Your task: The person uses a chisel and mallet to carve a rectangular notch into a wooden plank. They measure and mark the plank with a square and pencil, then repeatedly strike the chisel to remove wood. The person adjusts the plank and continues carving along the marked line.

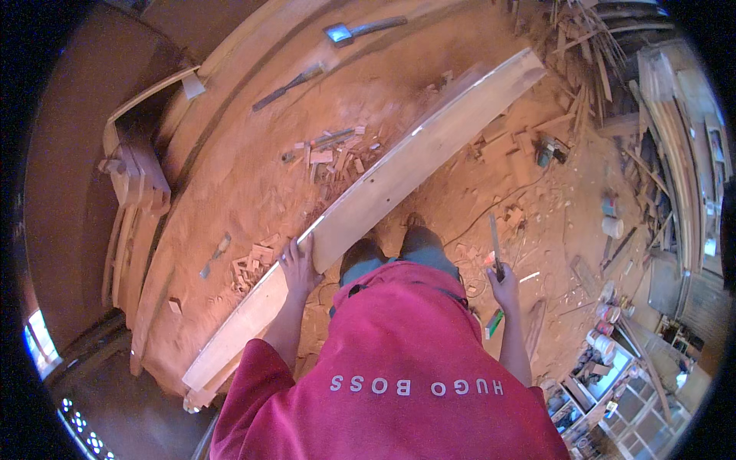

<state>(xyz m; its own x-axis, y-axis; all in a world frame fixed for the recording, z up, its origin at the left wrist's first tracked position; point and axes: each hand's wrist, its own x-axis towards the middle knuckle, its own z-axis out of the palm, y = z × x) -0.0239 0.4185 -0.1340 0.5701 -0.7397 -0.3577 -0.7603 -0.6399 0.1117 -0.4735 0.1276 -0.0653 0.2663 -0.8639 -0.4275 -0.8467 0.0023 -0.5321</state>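
Note:
A long pale wooden board (406, 169) runs diagonally in front of my legs, from lower left to upper right. My left hand (300, 264) is closed on its edge toward the lower-left part. My right hand (502, 280) grips a long, thin metal tool with a dark handle (495, 239), held upright to the right of my legs; its exact kind is unclear. A small green object (494, 324) shows beside my right forearm.
Offcut piles (337, 161) and loose tools (287, 88) lie on the reddish, dusty ground (215, 199). Curved timber (138, 180) lines the left side. A cable (468, 222) snakes rightward. Stacked planks (663, 138), containers (612, 228) and cluttered shelving (598, 368) stand at right.

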